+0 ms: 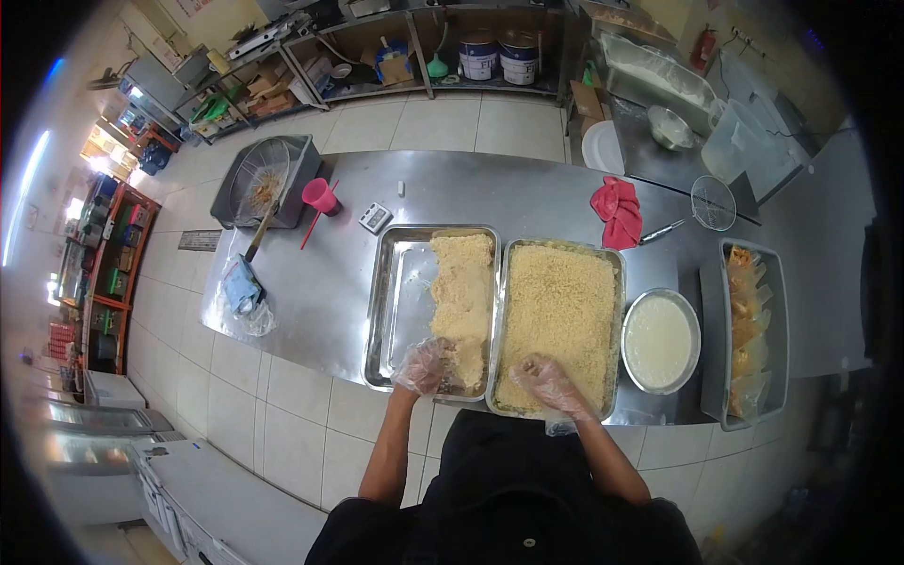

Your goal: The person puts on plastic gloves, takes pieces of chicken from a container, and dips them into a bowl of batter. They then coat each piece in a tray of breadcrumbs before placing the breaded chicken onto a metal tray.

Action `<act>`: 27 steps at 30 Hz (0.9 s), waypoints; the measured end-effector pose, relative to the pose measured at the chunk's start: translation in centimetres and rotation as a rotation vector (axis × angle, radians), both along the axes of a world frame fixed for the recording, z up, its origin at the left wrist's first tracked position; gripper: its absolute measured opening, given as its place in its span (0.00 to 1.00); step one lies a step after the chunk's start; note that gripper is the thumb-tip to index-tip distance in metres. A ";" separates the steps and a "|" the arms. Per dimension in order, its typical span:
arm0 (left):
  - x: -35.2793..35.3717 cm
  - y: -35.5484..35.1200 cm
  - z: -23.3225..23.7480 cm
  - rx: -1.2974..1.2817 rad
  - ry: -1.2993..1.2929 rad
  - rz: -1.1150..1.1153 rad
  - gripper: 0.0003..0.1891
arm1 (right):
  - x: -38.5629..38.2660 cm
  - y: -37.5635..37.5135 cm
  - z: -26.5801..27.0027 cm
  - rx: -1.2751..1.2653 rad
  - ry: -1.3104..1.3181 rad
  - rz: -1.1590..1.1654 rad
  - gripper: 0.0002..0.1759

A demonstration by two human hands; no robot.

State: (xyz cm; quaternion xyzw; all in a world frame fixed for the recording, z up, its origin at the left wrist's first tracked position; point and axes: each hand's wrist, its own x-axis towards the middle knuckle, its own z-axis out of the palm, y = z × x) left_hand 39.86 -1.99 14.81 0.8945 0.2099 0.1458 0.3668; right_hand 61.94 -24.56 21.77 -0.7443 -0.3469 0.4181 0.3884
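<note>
My left hand [424,365], in a clear plastic glove, is at the near end of the left metal tray [398,282]. Its curled fingers grip the edge of a crumb-coated piece [466,361]. More breaded pieces [461,278] line that tray's right side. My right hand [551,384], gloved too, is over the near part of the right metal tray [507,408], which is filled with pale yellow breadcrumbs [560,292]. Its fingers are curled together at the crumbs; what they hold, if anything, is hidden. Right of this tray stands a round bowl of white batter [661,341].
A grey bin [753,330] with bagged food stands at the right. A red cloth [617,212] and a wire skimmer [713,202] lie behind the bowl. To the left are a timer [375,217], pink cup [321,196] and grey tub [306,179] with a strainer.
</note>
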 end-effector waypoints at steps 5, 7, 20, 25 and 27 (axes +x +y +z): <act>2.1 1.4 1.2 0.158 0.237 0.094 0.20 | -2.6 3.8 2.1 -0.025 0.029 0.038 0.17; 2.3 1.7 1.4 0.387 0.221 0.072 0.21 | -3.6 6.1 2.8 0.006 -0.038 0.068 0.16; 6.6 6.1 1.5 0.021 0.501 0.296 0.43 | -1.7 17.0 -3.9 -0.156 -0.850 0.230 0.12; 5.9 5.9 -3.2 0.044 0.334 0.300 0.41 | -1.2 16.7 -1.9 -0.159 -0.726 0.149 0.11; 5.9 5.5 -1.7 0.016 0.308 0.367 0.39 | -0.4 17.1 -1.6 -0.227 -0.628 0.172 0.11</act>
